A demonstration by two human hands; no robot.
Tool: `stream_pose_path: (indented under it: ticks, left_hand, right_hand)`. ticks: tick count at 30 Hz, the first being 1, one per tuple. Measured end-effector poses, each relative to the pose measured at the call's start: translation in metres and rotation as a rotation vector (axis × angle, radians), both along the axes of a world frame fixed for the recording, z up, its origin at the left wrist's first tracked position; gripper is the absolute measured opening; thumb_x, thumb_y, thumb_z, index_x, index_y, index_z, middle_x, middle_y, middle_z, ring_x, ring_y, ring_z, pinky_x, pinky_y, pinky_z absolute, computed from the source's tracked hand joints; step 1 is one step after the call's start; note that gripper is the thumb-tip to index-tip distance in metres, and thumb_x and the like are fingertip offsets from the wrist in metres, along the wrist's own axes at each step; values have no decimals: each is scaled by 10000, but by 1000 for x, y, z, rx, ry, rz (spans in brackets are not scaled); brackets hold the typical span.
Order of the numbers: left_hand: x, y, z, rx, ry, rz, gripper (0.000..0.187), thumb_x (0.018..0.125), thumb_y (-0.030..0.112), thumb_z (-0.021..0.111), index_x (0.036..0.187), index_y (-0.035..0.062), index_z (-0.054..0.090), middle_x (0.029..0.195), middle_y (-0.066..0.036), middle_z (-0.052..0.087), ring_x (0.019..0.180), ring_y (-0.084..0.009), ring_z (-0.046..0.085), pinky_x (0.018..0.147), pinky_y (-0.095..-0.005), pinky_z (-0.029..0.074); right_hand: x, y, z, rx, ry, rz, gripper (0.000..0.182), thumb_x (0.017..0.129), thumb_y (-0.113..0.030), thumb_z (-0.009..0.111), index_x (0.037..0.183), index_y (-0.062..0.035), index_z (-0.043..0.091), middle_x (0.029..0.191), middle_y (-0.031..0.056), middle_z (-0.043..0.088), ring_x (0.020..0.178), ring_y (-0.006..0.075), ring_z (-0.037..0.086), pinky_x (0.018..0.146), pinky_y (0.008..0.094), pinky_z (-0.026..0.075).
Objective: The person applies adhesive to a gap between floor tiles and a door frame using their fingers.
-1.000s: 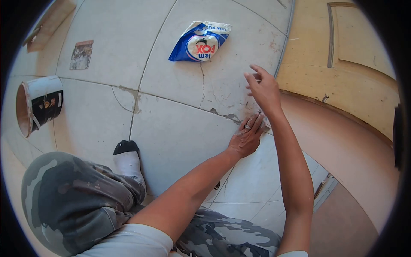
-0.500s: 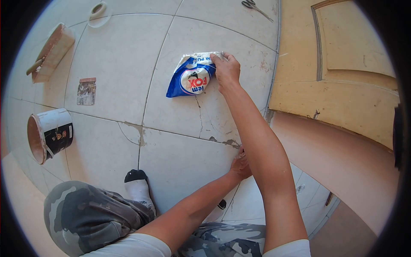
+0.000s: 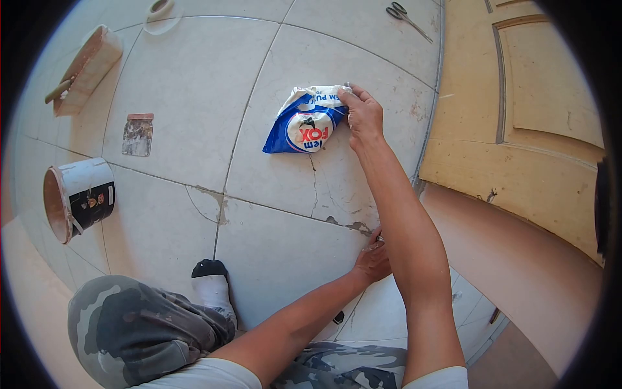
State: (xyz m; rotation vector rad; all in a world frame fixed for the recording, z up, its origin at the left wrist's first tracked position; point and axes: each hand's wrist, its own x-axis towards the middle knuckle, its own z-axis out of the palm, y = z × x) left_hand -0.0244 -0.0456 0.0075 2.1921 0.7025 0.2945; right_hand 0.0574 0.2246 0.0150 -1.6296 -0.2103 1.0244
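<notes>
A blue and white bag marked FOX (image 3: 308, 129) lies on the tiled floor (image 3: 188, 71), its print upside down in view. My right hand (image 3: 364, 113) pinches the bag's folded upper right corner between thumb and fingers. Lower down, my left hand (image 3: 374, 260) is beside my right forearm and partly hidden behind it. Its fingers are bent, and what they hold, if anything, cannot be made out.
At left are a tipped bucket (image 3: 91, 194), a flat scraper (image 3: 137, 136) and a long tray (image 3: 91, 71) with a handled tool. Tape (image 3: 160, 6) and scissors (image 3: 408, 21) lie farther off. A yellow wooden door (image 3: 466, 123) stands at right.
The view has shifted slightly, so the floor things appear farther right. My right hand still grips the bag's corner, and my left hand stays beside the forearm.
</notes>
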Motion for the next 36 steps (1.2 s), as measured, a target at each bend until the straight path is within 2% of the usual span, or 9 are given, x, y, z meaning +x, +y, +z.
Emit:
stream_pose_path:
  ticks: [2,9,11,15,18,22,30,34,36]
  left_hand:
    - [0,6,7,-3,67,-60,386,989,258,412,1343,150,523,1320,-45,615,1275,-133,535,1188,-428,148]
    - [0,3,1,118,20,-24,382,984,249,421,1345,162,512,1321,-41,606,1247,-113,549,1176,-423,173]
    - [0,4,4,58,50,-52,385,985,252,417,1348,160,509,1334,-43,598,1253,-117,544,1174,-422,180]
    - [0,17,20,-200,179,-213,407,992,262,407,1372,148,496,1376,-50,569,1283,-135,522,1168,-414,205]
    - [-2,13,19,-267,166,-161,416,993,275,409,1379,145,495,1392,-56,558,1298,-147,508,1160,-409,216]
    - [-2,1,-1,21,-172,102,410,994,289,411,1366,146,505,1395,-65,558,1302,-153,505,1123,-377,269]
    - [-3,20,26,-262,267,-243,398,991,290,411,1339,137,531,1380,-78,566,1314,-147,483,1091,-361,317]
    - [-6,6,10,56,-97,75,364,988,285,420,1285,128,562,1348,-75,586,1270,-145,516,1052,-337,346]
    - [-6,14,27,-243,204,-141,365,987,286,423,1284,127,563,1354,-70,583,1284,-141,506,1069,-347,335]
  right_hand:
    - [3,-1,-2,10,20,48,394,886,-163,734,1229,-10,616,1003,46,687,866,119,639,772,286,513]
    - [2,-4,6,0,66,65,346,887,-216,746,1159,-27,646,955,27,685,826,115,641,743,302,525]
    - [0,-3,10,-2,69,26,276,887,-193,731,1078,2,687,903,38,673,752,104,607,652,259,488]
    - [-2,-4,10,-10,66,9,249,886,-169,729,1062,4,694,903,42,677,751,107,611,653,265,493]
    - [-5,-4,10,3,77,-41,248,880,-147,731,1070,7,690,914,48,682,771,113,615,702,262,502]
    - [-6,-4,6,29,85,-86,242,869,-121,736,1076,-2,691,930,54,686,813,121,619,783,250,497]
    - [-5,-4,-1,24,58,-68,277,893,-119,719,1144,-27,648,978,54,684,852,138,644,754,290,533]
    - [-6,-3,2,21,58,-79,267,884,-102,726,1129,-35,644,979,54,678,842,135,642,751,287,532]
    - [-5,-4,3,11,56,-81,268,879,-94,730,1125,-38,639,976,54,676,837,133,641,749,285,532]
